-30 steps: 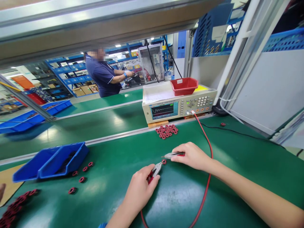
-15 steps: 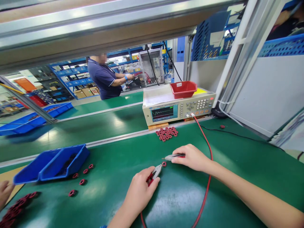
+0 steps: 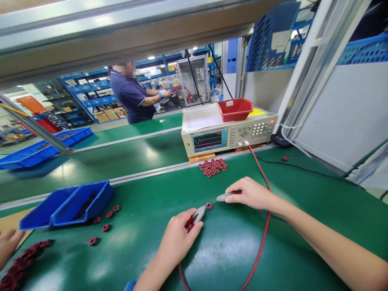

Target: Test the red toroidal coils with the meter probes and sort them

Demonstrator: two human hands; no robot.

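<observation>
My left hand (image 3: pixel 177 238) is closed around a silver-jawed test clip (image 3: pixel 197 216) with red inner grips. The tip of that clip meets a small red-and-black wound coil ring (image 3: pixel 209 205) on the green mat. Just up and right of the ring, my right hand (image 3: pixel 248 193) pinches a second test clip (image 3: pixel 224 197), its tip slightly apart from the ring. A red cable (image 3: pixel 264 234) runs from the tester (image 3: pixel 218 139) and loops below my hands. On the tester's screen is a wavy trace with red lettering at its upper right.
Several coil rings (image 3: pixel 212 167) lie grouped before the tester, others (image 3: pixel 106 227) at left beside blue bins (image 3: pixel 81 206). A red tray (image 3: pixel 235 109) sits on the tester. Another person's hand (image 3: pixel 10 244) is at the left edge; a person (image 3: pixel 131 97) stands beyond the bench.
My right hand has moved right and slightly up, drawing its clip tip away from the ring. The screen's lettering turned from green OK to red, and a red light glows on the tester.
</observation>
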